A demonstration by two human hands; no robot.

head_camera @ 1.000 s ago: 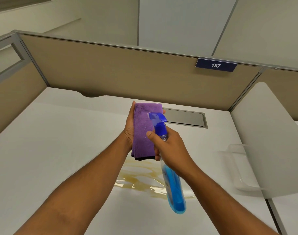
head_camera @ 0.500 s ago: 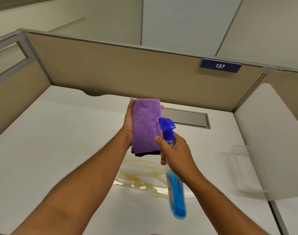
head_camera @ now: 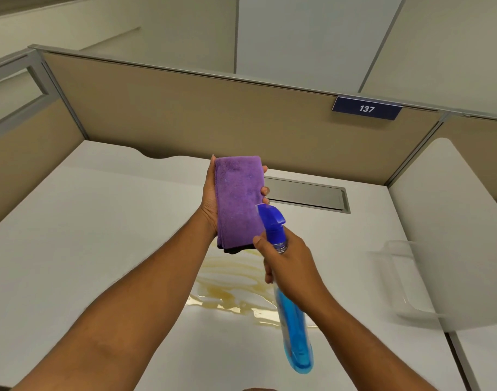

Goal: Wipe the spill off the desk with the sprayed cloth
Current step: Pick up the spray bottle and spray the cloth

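So the left hand (head_camera: 210,206) has the folded cloth (head_camera: 238,198) propped up flat in the palm, thumb on one edge and fingertips curled over the other, I'd guess so the face is square to the nozzle. The right hand (head_camera: 291,266) is wrapped tight around the neck of the bottle (head_camera: 293,328), aimed at the cloth. The spill (head_camera: 230,289) sits untouched on the desk (head_camera: 86,235) right below both hands.

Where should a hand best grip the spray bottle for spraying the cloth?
Probably at the neck, just under the blue trigger head, coming from behind the nozzle. The spray bottle narrows there, and its nozzle faces the purple cloth. The right hand grips it that way; the left hand holds the cloth upright.
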